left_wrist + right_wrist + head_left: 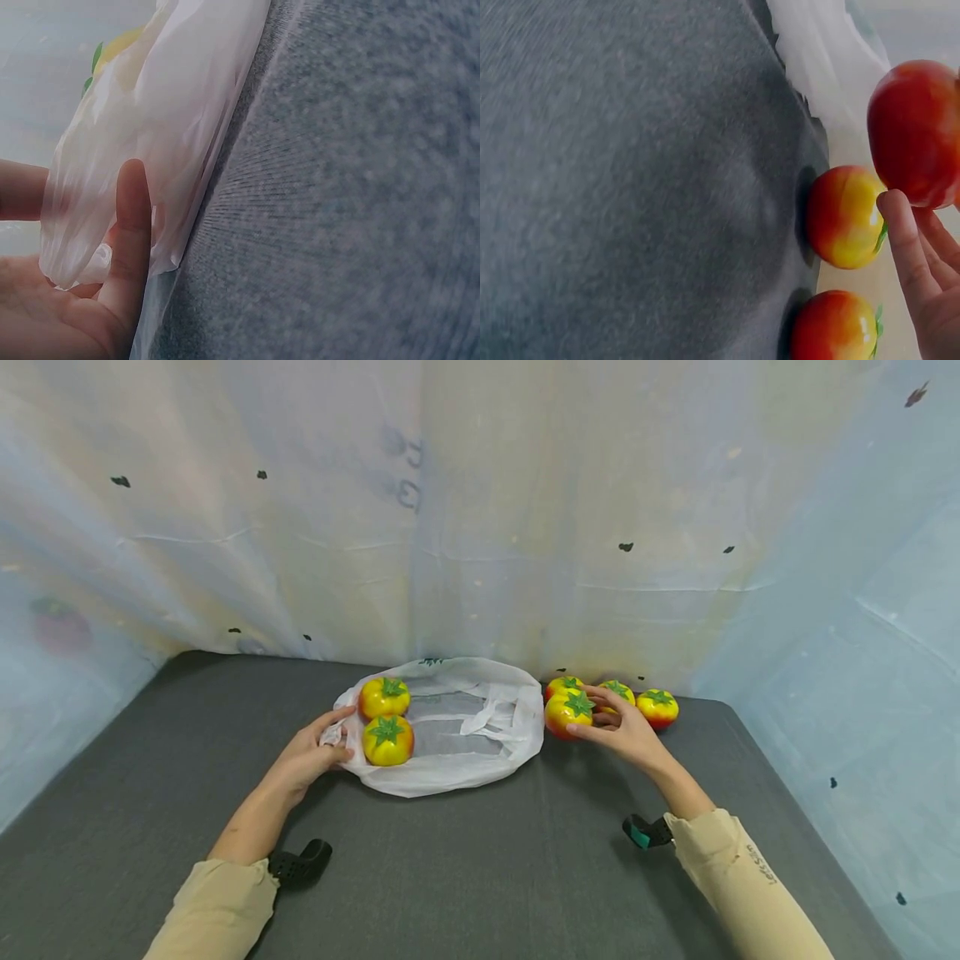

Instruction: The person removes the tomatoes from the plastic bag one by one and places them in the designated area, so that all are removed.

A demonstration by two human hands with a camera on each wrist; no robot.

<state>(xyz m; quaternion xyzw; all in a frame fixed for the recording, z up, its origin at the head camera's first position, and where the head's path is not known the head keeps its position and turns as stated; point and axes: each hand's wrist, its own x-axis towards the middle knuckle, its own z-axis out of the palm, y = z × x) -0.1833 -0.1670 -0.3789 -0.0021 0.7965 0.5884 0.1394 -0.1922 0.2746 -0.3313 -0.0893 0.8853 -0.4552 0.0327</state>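
A white plastic bag (450, 782) lies spread on the table with its mouth facing up. Two yellow-and-red tomatoes with green leafy tops, a rear one (384, 697) and a front one (388, 742), sit at its left end. My left hand (311, 752) grips the bag's left edge, the thumb (133, 217) on the near side of the film. On the right, my right hand (618, 731) holds another tomato (567, 715) between thumb and fingers, raised off the table beside the bag's right rim. In the right wrist view this held tomato (915, 135) looks mostly red.
Behind and right of my right hand, several more tomatoes stand on the grey table (465, 877): one at the back (562, 682), one behind the fingers (619, 690) and one furthest right (657, 708). A pale sheet wall (487, 527) rises behind the table.
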